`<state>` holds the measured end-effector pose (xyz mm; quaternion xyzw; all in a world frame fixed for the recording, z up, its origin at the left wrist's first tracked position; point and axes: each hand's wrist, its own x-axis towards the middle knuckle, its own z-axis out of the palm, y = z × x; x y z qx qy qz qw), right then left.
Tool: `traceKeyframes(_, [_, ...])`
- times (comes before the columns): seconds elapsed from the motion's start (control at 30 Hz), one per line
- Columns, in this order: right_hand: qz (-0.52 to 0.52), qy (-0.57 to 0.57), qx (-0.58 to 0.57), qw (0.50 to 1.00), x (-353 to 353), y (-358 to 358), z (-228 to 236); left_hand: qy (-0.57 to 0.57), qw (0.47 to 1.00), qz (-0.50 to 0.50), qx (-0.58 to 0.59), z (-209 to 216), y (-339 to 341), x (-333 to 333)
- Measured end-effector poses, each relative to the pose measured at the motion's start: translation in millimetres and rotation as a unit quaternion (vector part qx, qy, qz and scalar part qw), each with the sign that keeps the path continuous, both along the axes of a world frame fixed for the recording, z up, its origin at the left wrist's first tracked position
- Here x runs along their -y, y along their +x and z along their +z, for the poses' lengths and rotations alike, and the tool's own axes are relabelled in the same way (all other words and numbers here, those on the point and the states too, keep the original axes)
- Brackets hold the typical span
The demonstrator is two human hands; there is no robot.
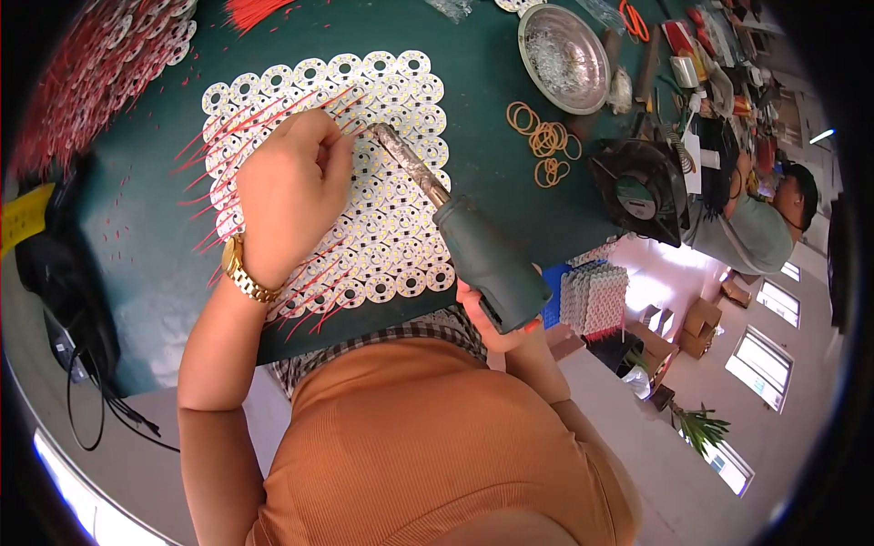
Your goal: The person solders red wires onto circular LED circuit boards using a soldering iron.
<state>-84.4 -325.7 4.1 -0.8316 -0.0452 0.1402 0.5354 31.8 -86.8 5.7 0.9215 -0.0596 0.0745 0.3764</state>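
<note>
A sheet of round white LED circuit boards point(401, 214) lies on the green table. Thin red wires point(314, 273) stick out from many boards along its left side and lower edge. My left hand point(291, 177), a gold watch point(244, 271) on its wrist, is over the upper middle of the sheet. Its thumb and fingers are pinched together, apparently on a red wire whose end is hard to see. My right hand point(492, 323) grips a dark green soldering gun point(487, 259), which hides most of the fingers. The gun's metal tip reaches the boards just beside my left fingertips.
A heap of wired boards point(100, 77) is at the upper left, red wires point(255, 11) at the top. To the right are a metal bowl point(587, 86), rubber bands point(546, 138) and a black fan point(642, 191). Another person point(751, 227) sits at the far right.
</note>
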Motion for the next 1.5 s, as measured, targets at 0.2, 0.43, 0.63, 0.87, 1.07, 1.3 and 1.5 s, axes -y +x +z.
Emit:
traceKeyframes(0.2, [0.061, 0.019, 0.119, 0.991, 22.6, -12.9, -40.2, 0.016, 1.0, -0.011, 0.006, 3.9, 0.3, 0.9])
traceKeyframes(0.43, [-0.013, -0.01, 0.07, 0.997, 2.1, -15.3, -3.2, -0.018, 0.999, -0.024, 0.011, -0.8, 1.2, -4.9])
traceKeyframes(0.63, [-0.112, 0.089, -0.036, 0.989, -4.9, -26.9, -2.8, -0.129, 0.979, -0.045, -0.15, 14.6, 8.1, -19.3])
traceKeyframes(0.87, [0.013, -0.032, -0.107, 0.994, 0.9, -26.7, 1.3, 0.021, 0.991, -0.134, -0.014, 5.9, 5.7, -18.6])
traceKeyframes(1.07, [-0.102, 0.124, -0.29, 0.943, 5.2, -51.7, -34.7, 0.034, 0.99, -0.139, -0.01, 6.3, 6.8, -19.5])
traceKeyframes(1.3, [-0.007, -0.023, 0.051, 0.998, -11.0, -25.2, -0.7, 0.037, 0.989, -0.145, -0.009, 4.9, 6.5, -20.8])
traceKeyframes(1.5, [0.032, -0.102, 0.022, 0.994, -15.7, -17.7, 24.1, 0.03, 0.988, -0.15, 0.007, 3.7, 7.1, -20.8])
